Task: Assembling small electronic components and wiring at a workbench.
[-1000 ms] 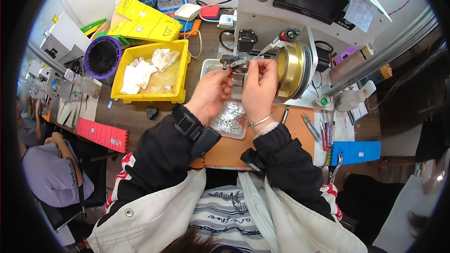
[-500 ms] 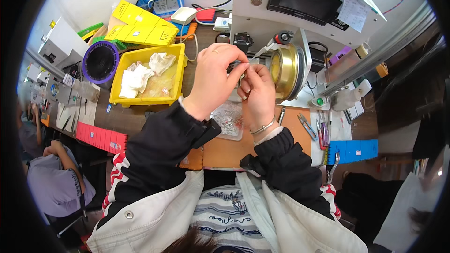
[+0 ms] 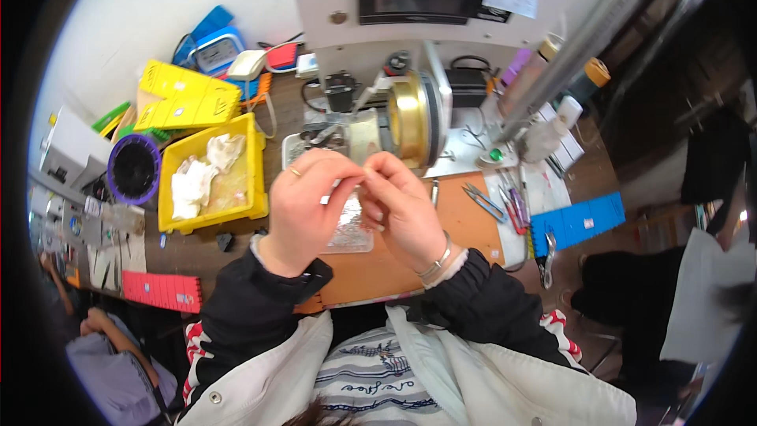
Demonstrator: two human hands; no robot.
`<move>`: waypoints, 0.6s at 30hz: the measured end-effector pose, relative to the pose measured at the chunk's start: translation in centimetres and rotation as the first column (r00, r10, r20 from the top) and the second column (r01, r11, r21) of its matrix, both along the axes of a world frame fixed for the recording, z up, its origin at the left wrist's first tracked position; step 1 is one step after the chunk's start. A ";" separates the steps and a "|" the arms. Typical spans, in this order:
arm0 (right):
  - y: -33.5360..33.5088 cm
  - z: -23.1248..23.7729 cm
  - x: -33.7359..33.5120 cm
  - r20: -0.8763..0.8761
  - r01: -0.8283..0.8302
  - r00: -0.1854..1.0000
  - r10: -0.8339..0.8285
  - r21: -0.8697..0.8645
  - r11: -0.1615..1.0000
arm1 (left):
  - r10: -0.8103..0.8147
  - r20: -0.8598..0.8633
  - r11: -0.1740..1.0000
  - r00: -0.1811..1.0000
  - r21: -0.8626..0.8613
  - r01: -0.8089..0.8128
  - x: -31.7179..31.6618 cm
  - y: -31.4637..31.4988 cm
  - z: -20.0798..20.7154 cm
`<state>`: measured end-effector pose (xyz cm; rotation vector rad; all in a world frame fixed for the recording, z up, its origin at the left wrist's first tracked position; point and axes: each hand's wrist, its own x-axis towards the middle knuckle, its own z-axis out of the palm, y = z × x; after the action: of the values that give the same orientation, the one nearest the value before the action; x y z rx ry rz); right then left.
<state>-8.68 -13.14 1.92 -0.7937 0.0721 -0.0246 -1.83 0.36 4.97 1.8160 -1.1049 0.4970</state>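
Observation:
My left hand (image 3: 310,203) and my right hand (image 3: 404,207) meet fingertip to fingertip above the work mat. Both are closed in a pinch; whatever lies between the fingers is too small to make out. Partly hidden under them is a clear plastic tray (image 3: 349,238) full of small shiny metal pieces. Just beyond my fingers stands a machine with a brass-coloured wheel (image 3: 406,120). To its left, a second clear tray (image 3: 293,150) contains dark and metallic bits.
A yellow bin (image 3: 254,166) with white cloths stands left, beside a purple-rimmed black tub (image 3: 132,167). Tweezers (image 3: 485,203), pliers (image 3: 516,209) and a blue plastic strip (image 3: 579,221) lie right of the orange mat (image 3: 465,225). Another person (image 3: 118,363) sits at far left.
My pinched hands have come down and back from beside the brass wheel to over the tray of metal pieces. The whole view has shifted, and the machine now appears further left.

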 end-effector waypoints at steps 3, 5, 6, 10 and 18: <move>-1.2 -0.6 0.1 -0.012 -0.063 0.998 0.062 -0.094 0.994 | -0.082 0.088 0.996 0.993 0.045 0.078 0.9 -0.3 0.1; -1.8 0.7 -0.8 -0.043 -0.025 0.999 0.018 -0.164 0.986 | -0.138 0.125 0.989 0.983 0.074 0.129 1.4 -0.4 0.5; -2.6 1.3 -1.7 -0.060 -0.042 0.998 0.028 -0.248 0.968 | -0.133 0.192 0.988 0.972 0.106 0.114 1.5 -0.6 0.6; -6.3 -0.2 -5.5 -0.027 0.050 0.997 -0.076 -0.531 0.846 | -0.158 0.275 0.978 0.948 0.176 0.112 1.5 -1.9 -0.2; -19.6 0.1 -8.8 0.189 0.543 0.670 -0.718 -0.784 0.301 | -0.072 0.114 0.996 0.991 0.063 0.065 1.6 -2.1 -4.0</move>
<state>-17.46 -32.73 2.03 -1.6579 0.6287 -0.8248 -0.22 -1.69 0.97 1.8120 -1.2686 0.5399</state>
